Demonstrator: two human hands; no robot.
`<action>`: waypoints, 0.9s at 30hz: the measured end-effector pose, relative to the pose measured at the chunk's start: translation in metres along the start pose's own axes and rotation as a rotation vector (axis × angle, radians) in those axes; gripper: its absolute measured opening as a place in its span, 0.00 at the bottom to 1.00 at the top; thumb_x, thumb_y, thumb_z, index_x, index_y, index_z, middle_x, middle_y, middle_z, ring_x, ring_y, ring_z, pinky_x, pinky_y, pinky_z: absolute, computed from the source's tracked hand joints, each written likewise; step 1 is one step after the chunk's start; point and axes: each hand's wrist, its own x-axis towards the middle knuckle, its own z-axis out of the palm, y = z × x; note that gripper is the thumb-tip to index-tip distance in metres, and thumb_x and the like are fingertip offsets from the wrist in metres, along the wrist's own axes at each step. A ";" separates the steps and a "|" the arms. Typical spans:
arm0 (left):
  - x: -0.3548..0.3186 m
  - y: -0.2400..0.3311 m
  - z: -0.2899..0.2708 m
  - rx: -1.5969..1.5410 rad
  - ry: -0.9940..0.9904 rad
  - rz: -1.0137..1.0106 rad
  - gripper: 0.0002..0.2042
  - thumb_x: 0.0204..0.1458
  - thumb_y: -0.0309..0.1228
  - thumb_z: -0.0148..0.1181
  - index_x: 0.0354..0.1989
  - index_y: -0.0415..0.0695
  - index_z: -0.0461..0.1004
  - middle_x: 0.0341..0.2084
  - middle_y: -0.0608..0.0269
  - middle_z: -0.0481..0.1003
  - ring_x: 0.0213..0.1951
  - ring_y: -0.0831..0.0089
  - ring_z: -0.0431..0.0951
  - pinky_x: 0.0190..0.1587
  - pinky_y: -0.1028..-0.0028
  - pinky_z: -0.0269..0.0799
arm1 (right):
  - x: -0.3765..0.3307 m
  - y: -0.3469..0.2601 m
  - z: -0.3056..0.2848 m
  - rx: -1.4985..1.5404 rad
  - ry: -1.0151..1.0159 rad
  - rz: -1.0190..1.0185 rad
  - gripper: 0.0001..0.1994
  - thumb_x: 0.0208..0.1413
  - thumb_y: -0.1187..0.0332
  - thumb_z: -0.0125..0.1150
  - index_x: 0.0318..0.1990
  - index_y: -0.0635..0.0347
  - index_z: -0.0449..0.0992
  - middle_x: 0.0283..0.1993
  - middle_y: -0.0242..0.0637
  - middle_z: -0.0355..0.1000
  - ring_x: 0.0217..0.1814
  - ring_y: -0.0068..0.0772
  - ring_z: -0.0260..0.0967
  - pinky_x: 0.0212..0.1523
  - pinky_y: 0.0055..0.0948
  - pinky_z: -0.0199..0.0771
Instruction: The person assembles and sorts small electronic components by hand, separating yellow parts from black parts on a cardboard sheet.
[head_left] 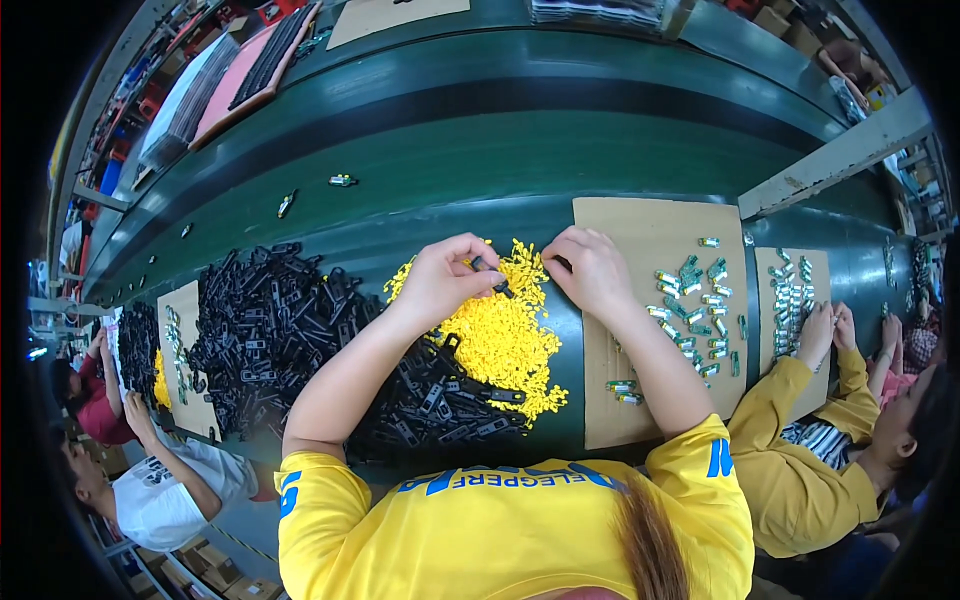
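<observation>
My left hand (445, 282) is closed round a small black plastic piece (503, 288), which pokes out past the fingers above a heap of tiny yellow parts (505, 340). At the heap's right edge, my right hand (592, 272) has thumb and fingertips drawn together. Whatever those fingertips hold, if anything, is too small or hidden. Black plastic casings (265, 320) lie in a large pile to the left and run under my left forearm. To the right, a cardboard sheet (605, 430) bears several small green circuit boards with silvery cylinders (713, 300).
The green conveyor belt (440, 140) runs across in front, with a few loose boards (343, 180) on it. A metal post (835, 150) slants in at the right. Co-workers sit on both sides; one in a mustard sleeve (780, 400) works at another cardboard sheet (770, 330).
</observation>
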 end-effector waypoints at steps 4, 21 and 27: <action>-0.002 -0.011 -0.004 -0.004 0.027 -0.073 0.08 0.54 0.18 0.60 0.43 0.38 0.78 0.31 0.63 0.79 0.29 0.79 0.80 0.32 0.85 0.74 | -0.003 -0.002 -0.007 0.015 -0.113 0.050 0.06 0.50 0.72 0.63 0.36 0.55 0.81 0.32 0.31 0.74 0.33 0.39 0.71 0.40 0.33 0.73; -0.013 -0.013 0.009 -0.022 0.083 -0.092 0.11 0.53 0.16 0.60 0.45 0.37 0.78 0.37 0.60 0.81 0.36 0.77 0.82 0.40 0.83 0.76 | -0.023 -0.001 -0.051 1.994 -0.444 0.778 0.21 0.56 0.82 0.57 0.59 0.67 0.70 0.34 0.38 0.76 0.28 0.20 0.74 0.29 0.21 0.82; -0.015 -0.019 0.015 -0.018 0.042 -0.047 0.13 0.51 0.13 0.60 0.45 0.36 0.77 0.38 0.60 0.81 0.36 0.78 0.81 0.43 0.83 0.76 | -0.047 -0.014 -0.028 2.157 -0.376 0.788 0.21 0.57 0.82 0.56 0.59 0.71 0.69 0.35 0.40 0.76 0.26 0.23 0.76 0.27 0.19 0.82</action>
